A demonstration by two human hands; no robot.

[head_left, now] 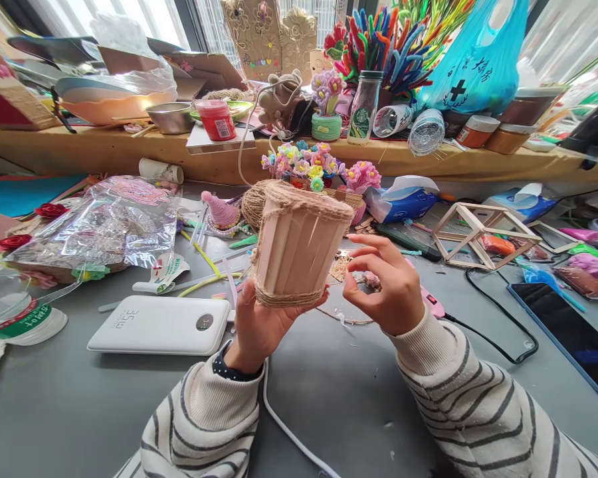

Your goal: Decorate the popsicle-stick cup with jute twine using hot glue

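Head view, the only one. Left hand [259, 325] closed around the base of a stick-and-twine pot [299, 249], lifted off the grey table [359, 392]; the pot stands nearly upright, mouth up and tipped slightly away, long axis running from the palm up toward the window ledge. Twine bands wrap its rim and foot. Right hand [386, 285] just beside the pot's right flank, fingers curled, thumb and forefinger pinched close together, holding nothing that can be made out; a narrow gap shows between fingertips and pot wall. So the left hand carries the pot and the right is free, level with its lower half. Behind the pot, a ball of twine [254, 202] and a basket of small paper flowers [309, 162]. Left of the hands lies a white power bank [162, 324]; right, a wooden frame [483, 232] and a tablet [573, 335].
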